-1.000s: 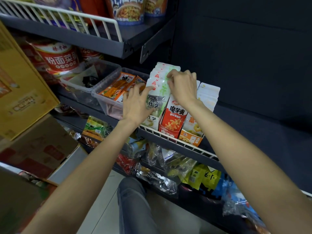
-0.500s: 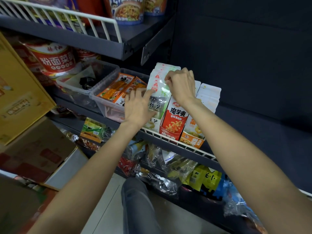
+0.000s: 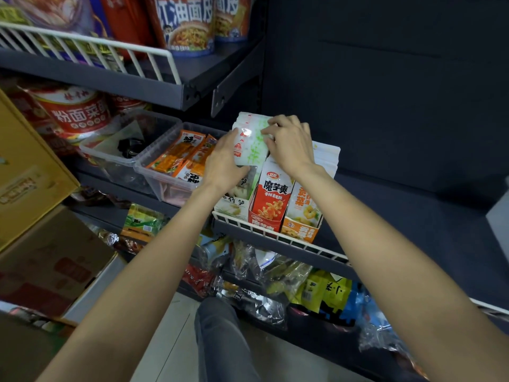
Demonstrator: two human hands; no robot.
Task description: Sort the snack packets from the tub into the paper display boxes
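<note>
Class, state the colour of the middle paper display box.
Red and white middle paper display box, clearest in the head view.
</note>
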